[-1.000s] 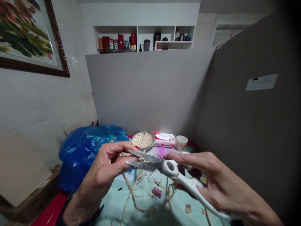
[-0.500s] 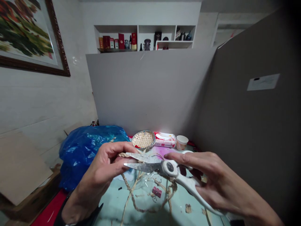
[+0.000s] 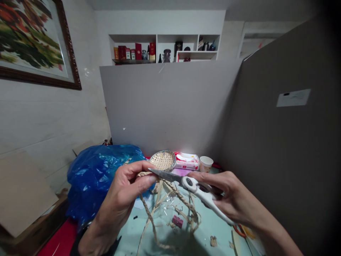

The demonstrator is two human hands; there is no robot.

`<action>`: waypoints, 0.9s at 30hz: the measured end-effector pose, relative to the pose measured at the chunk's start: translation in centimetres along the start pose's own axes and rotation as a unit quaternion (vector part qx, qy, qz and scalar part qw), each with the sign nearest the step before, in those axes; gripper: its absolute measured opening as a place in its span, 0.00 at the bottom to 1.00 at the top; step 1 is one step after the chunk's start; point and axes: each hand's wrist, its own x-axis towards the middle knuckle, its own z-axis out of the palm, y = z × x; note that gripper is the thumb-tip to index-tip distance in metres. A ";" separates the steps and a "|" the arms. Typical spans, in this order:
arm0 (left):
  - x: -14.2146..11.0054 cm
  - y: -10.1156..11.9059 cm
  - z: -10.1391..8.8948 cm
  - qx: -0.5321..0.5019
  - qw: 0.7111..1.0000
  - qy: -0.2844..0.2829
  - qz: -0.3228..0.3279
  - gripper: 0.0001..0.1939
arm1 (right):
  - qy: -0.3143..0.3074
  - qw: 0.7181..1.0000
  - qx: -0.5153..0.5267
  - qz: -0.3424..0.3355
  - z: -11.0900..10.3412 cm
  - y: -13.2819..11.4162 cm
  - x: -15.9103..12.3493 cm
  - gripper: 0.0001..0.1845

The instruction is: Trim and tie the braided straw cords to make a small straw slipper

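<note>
My left hand (image 3: 125, 192) pinches a braided straw cord (image 3: 152, 217) between thumb and fingers. Its plaited length hangs in loops down toward the table, with loose flat strands among them. My right hand (image 3: 226, 192) is closed round the white handles of a pair of scissors (image 3: 198, 189). The blades point left and lie together at my left fingertips, against the cord there. Whether the cord is cut through at that spot I cannot make out. Below the hands, a small purplish-red clip (image 3: 177, 221) lies on the tabletop.
A blue plastic bag (image 3: 101, 177) bulges at the left. Behind the hands stand a woven basket (image 3: 163, 160), a tissue pack (image 3: 186, 161) and a paper cup (image 3: 206, 164). Straw scraps (image 3: 213, 241) lie on the pale green tabletop (image 3: 195, 245). Grey panels (image 3: 170, 106) rise behind and at right.
The scissors' blades have closed at the left fingertips. My right hand's grip has tightened round the handles, and a braided strand now hangs beneath the blades.
</note>
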 end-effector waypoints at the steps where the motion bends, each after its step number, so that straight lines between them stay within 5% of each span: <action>1: 0.0 0.0 0.0 -0.003 1.000 0.003 -0.004 0.03 | 0.006 0.999 0.028 0.020 0.2 0.2 0.2 0.15; 5: -0.1 0.3 0.1 0.024 1.000 0.005 -0.001 0.05 | 0.054 0.957 0.252 0.129 1.2 0.9 0.8 0.20; 9: -0.3 0.5 0.3 0.045 0.999 0.011 0.007 0.06 | 0.022 0.898 0.421 0.130 1.7 0.2 1.0 0.24; 13: -0.2 0.5 0.5 0.072 0.997 0.043 -0.001 0.05 | -0.035 0.879 0.448 0.156 2.0 -1.3 0.9 0.23; 17: 0.0 0.3 0.3 0.106 0.993 0.055 -0.015 0.04 | -0.005 0.890 0.419 0.183 1.8 -1.4 0.9 0.20; 27: 0.1 0.3 0.6 0.147 0.983 -0.099 -0.046 0.06 | 0.062 0.874 0.467 0.119 0.7 0.1 0.3 0.17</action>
